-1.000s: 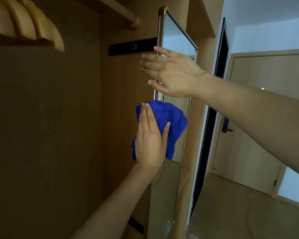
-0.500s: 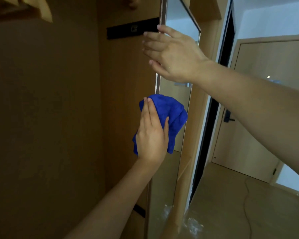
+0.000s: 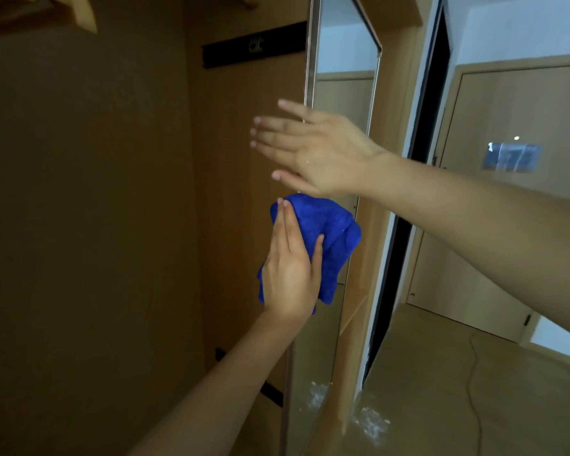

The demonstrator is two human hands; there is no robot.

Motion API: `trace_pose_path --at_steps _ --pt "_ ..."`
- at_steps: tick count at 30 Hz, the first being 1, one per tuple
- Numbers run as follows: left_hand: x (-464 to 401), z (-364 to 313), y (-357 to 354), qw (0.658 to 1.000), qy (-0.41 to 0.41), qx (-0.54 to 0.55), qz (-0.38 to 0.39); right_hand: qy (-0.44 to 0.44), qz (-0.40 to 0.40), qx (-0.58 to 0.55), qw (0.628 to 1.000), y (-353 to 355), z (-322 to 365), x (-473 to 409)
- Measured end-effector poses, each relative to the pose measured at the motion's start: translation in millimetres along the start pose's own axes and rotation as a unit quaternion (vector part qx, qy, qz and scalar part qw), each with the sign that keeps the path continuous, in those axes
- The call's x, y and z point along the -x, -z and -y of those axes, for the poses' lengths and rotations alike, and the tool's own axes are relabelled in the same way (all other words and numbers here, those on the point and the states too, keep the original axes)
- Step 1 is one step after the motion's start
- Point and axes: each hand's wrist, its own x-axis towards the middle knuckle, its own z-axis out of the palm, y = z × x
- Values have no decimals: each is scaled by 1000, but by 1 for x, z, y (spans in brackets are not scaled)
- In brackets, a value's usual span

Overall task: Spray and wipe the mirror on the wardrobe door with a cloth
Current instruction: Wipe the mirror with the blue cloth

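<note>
- Head view, looking forward and down: the wardrobe point(image 3: 112, 225) fills the left half, its brown inner walls in shadow, with a black strip point(image 3: 254, 46) mounted high on the back panel.
- Its mirror point(image 3: 343, 87) stands edge-on to me, a tall narrow pane in a thin metal frame, reflecting pale wall and a wooden door.
- Beyond it on the right is a light wooden room door point(image 3: 507, 209) above a beige floor point(image 3: 458, 406), where a thin cable trails.
- My right hand point(image 3: 320, 153) is spread flat, fingers straight, over the mirror's near edge, grasping nothing.
- My left hand point(image 3: 290, 278) presses the blue cloth point(image 3: 329, 238) against the glass below it, fingers straight, thumb laid on the fabric.
</note>
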Motion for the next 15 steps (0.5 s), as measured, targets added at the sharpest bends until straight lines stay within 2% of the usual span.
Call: trace_pose_path --at_steps 5,15 --pt "-3 -2 -1 1000 5 7 -5 -9 21 -40 999 -3 13 8" --pt "63 16 -12 999 32 13 7 -7 19 -1 1000 -8 16 14"
